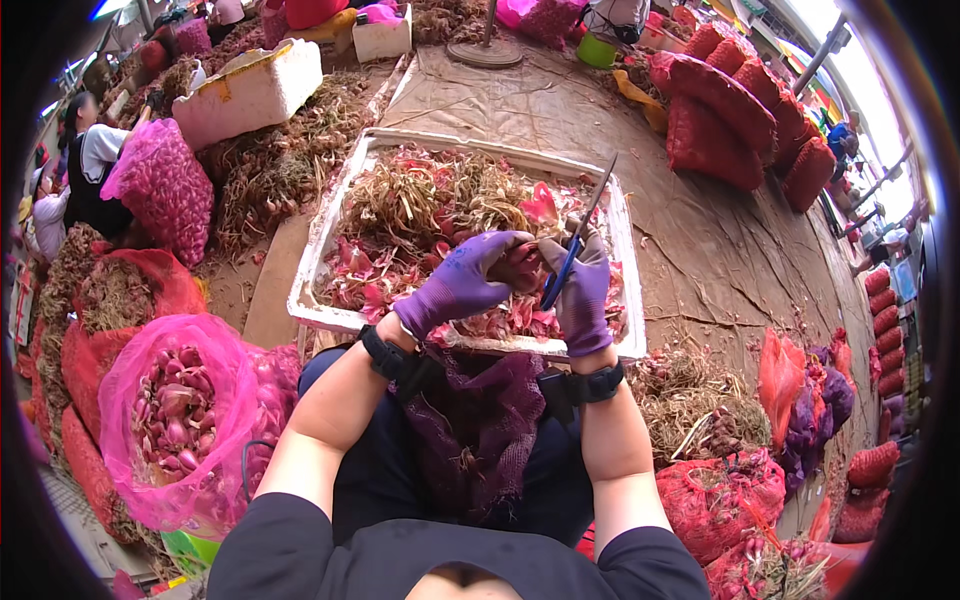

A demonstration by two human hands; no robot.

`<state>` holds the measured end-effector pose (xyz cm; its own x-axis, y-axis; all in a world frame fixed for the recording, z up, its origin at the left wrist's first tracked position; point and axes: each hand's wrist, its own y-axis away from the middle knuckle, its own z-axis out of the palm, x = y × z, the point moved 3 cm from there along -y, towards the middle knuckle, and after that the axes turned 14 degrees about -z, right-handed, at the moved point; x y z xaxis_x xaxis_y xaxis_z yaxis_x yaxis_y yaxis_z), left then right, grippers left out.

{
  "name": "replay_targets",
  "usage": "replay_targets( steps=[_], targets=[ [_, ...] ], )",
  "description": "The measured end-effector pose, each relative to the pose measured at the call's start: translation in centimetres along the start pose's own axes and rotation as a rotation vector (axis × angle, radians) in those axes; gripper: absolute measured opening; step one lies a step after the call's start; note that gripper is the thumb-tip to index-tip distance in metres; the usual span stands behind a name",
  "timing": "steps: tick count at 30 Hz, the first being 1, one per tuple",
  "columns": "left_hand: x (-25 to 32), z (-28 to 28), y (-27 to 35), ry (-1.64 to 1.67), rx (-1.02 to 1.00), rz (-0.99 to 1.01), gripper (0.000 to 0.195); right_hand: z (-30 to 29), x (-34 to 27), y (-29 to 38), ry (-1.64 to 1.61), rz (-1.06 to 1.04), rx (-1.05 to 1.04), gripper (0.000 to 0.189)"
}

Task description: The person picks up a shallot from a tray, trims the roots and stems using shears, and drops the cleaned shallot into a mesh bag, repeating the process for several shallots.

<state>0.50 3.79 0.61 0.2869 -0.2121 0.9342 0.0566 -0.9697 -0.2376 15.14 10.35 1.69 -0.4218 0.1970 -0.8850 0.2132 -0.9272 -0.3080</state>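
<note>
Purple-and-grey work gloves cover both hands, held over a white foam box (636,300). My left hand (466,276) grips reddish shallots (525,260), partly hidden by its fingers. My right hand (586,289) holds scissors (574,244) with blue handles, the blades pointing up and away from me. Its fingertips are close to the shallots, but whether they touch is hard to tell. Below the hands, the box contains loose shallot skins (360,264) and bundles of dried stalks (394,196). A purple mesh sack (480,435) drapes over my lap.
At my left stands an open pink mesh bag (176,420) of shallots. Beyond it, a person (94,165) sits near a full pink bag (163,187) and another foam box (251,94). Dried stalks (705,397) and a red mesh sack (724,499) lie right; red sacks (712,142) are stacked farther off.
</note>
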Motion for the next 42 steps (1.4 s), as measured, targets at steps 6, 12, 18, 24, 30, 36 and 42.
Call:
replay_targets(
  steps=[6, 12, 18, 24, 30, 36, 42],
  targets=[
    [-1.4, 0.2, 0.1, 0.508, -0.126, -0.285, 0.03, 0.5, 0.3, 0.5, -0.058, -0.022, -0.032, 0.036],
    [-0.5, 0.4, 0.5, 0.725, -0.079, -0.34, 0.024, 0.4, 0.4, 0.4, -0.106, 0.01, 0.016, 0.04],
    [-2.9, -0.6, -0.1, 0.57, -0.002, -0.303, 0.017, 0.9, 0.9, 0.8, -0.101, 0.052, -0.14, 0.037],
    [-0.9, -1.7, -0.4, -0.343, 0.219, -0.055, 0.02, 2.0, -0.8, 1.4, -0.252, 0.126, -0.141, 0.032],
    [-1.9, -1.1, -0.3, 0.288, -0.141, -0.414, 0.031, 1.5, 1.2, 1.1, -0.309, 0.132, -0.16, 0.031],
    [-2.0, -1.6, 0.3, 0.408, -0.205, -0.385, 0.03, 1.9, 0.4, 1.0, -0.059, -0.015, -0.123, 0.031],
    [-3.1, -1.8, -0.4, 0.232, 0.526, -0.098, 0.017, 2.2, 2.1, 1.6, -0.052, -0.097, 0.024, 0.044]
  ],
)
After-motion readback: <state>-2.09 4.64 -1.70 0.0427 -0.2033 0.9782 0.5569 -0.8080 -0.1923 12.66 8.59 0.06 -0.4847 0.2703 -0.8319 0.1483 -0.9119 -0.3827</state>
